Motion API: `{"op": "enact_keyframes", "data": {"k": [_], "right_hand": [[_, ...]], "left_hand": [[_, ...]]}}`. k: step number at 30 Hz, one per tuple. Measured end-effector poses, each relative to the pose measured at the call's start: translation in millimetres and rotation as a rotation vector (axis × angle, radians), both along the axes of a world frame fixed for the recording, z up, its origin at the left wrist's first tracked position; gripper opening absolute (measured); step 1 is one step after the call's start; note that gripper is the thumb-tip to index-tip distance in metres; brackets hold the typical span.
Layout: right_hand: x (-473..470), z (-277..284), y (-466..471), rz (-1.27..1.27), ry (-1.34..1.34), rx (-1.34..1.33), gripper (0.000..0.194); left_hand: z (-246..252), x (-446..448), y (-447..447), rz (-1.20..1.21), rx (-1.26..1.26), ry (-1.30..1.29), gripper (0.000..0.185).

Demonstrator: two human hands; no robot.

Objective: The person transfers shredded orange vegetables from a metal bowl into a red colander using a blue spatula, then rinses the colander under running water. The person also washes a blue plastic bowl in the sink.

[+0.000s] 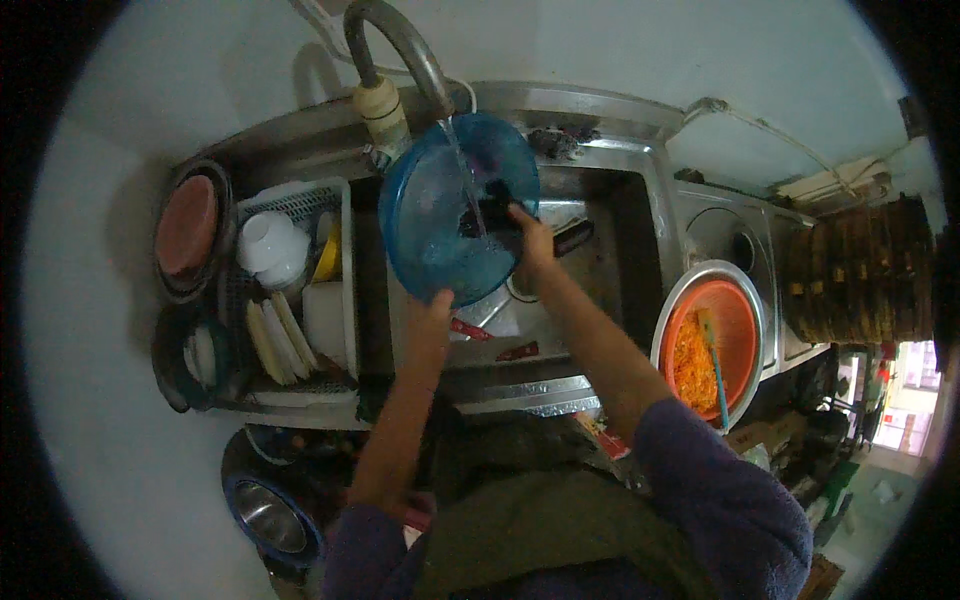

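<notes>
A blue translucent plastic basin (442,202) is tilted under the curved metal faucet (405,45). A stream of water (463,169) runs from the spout into it. My left hand (431,315) grips the basin's near rim, thumb on top. At the right side of the basin, my right hand (534,236) holds a black item (491,210) against the inner wall; its exact kind is too dark to tell. Below the basin is the stainless steel sink (615,300), where a dark-edged object (574,236) and red pieces (517,351) lie.
A white plastic dish rack (349,300) with white bowls (270,244) and upright plates (277,337) stands left. Right of the sink, an orange basin (742,315) of shredded orange food sits in a metal bowl (664,330). Stacked bamboo steamers (862,277) stand farther right.
</notes>
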State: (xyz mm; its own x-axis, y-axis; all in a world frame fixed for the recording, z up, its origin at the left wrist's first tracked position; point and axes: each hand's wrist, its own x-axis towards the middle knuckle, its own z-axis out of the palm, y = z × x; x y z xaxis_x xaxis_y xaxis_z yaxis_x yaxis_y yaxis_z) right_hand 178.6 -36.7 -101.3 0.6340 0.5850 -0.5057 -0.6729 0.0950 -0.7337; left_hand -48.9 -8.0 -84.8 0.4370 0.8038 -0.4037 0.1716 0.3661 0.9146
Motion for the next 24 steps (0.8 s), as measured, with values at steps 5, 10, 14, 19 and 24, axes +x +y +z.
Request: {"op": "enact_keyframes", "data": {"k": [5, 10, 14, 19, 24], "right_hand": [[-69, -57, -18, -0.041, 0.623, 0.12, 0.033], [-23, -42, -22, -0.106, 0.039, -0.173, 0.031], [36, -2, -31, 0.103, -0.517, -0.113, 0.03], [23, 5, -23, -0.204, -0.337, -0.068, 0.032], [-77, -24, -30, -0.167, 0.414, 0.105, 0.04]], "left_hand": [[-22, 50, -37, 0.265, -0.119, 0.007, 0.055], [9, 21, 4, 0.097, -0.221, -0.277, 0.072], [31, -15, 57, -0.177, -0.161, -0.089, 0.065], [4, 14, 46, -0.14, -0.127, 0.103, 0.064], [-16, 51, -19, 0.16, -0.059, 0.001, 0.057]]}}
